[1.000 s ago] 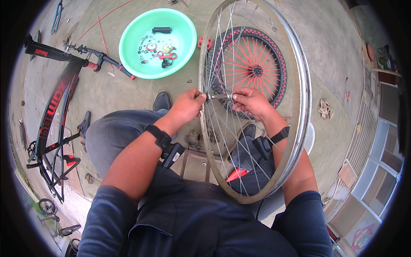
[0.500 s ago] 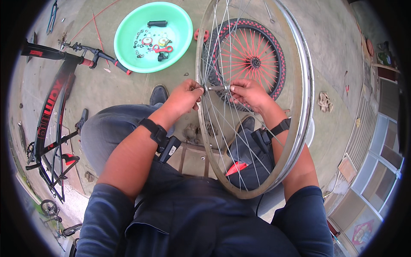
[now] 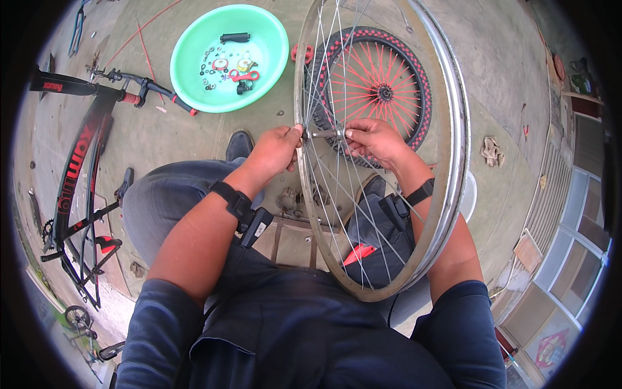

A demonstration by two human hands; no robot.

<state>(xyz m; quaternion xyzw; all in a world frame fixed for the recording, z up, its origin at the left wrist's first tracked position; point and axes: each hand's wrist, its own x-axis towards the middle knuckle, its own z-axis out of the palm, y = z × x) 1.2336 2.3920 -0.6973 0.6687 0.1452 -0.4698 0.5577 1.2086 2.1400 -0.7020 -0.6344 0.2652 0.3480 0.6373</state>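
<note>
A silver spoked bicycle wheel [image 3: 312, 214] without a tyre stands upright between my forearms, seen nearly edge-on. At its centre is a narrow metal hub [image 3: 324, 134]. My left hand [image 3: 278, 149] is closed, thumb and finger pinching the axle's left end outside the spokes. On the other side, my right hand [image 3: 377, 141] reaches in past the rim and pinches the axle's right end by the hub flange. Exactly what lies under the fingertips is hidden. Both wrists wear black straps with small devices.
Ahead on the floor lies a second wheel [image 3: 424, 81] with red spokes and a checkered tyre. Left of it is a green basin [image 3: 275, 39] holding small parts. A black-and-red bicycle frame [image 3: 81, 149] stands at left. A crumpled cloth [image 3: 492, 152] lies at right.
My left hand shifts slightly left and up at the axle's end. The wheel leans slightly left at its top; the right hand stays nearly in place.
</note>
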